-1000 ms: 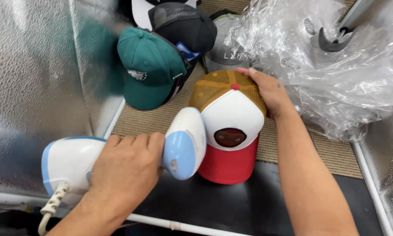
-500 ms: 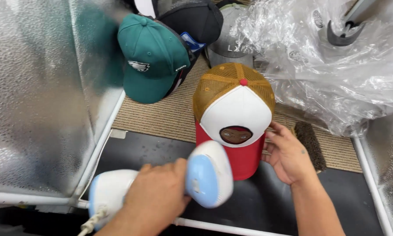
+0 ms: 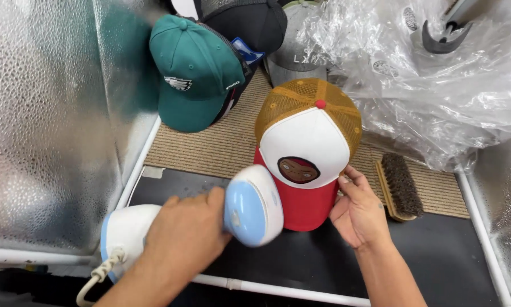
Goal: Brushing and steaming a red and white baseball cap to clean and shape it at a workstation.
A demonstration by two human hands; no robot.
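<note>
Four caps in view: green baseball cap (image 3: 195, 71) at upper left, black cap (image 3: 249, 23) behind it, grey cap (image 3: 298, 57) partly under crumpled clear plastic sheeting (image 3: 426, 91), and the trucker cap (image 3: 306, 153) in the middle. Wooden bristle brush (image 3: 399, 186) lies on the tan woven mat (image 3: 221, 145) just right of the trucker cap, near the right hand. Dark hook-shaped fitting (image 3: 446, 34) top right, behind the plastic. Textured silvery panel (image 3: 45, 125) walls off the left side; white tube rail (image 3: 278, 289) runs along the front edge of the black work surface (image 3: 437, 256). The steamer head sits in front of the trucker cap's lower left, hiding part of the red brim.

Trucker cap: white front panel with a round dark face patch, mustard mesh back, red top button, red brim pointing toward the camera. It stands upright at the line where mat meets black surface.

Left hand (image 3: 184, 233) wrapped around the body of a white and light-blue handheld steamer (image 3: 232, 213), head touching or just beside the cap front, coiled cord at lower left. Right hand (image 3: 360, 207) open-fingered, fingertips and thumb pressed to the cap's right side, bracing it.
</note>
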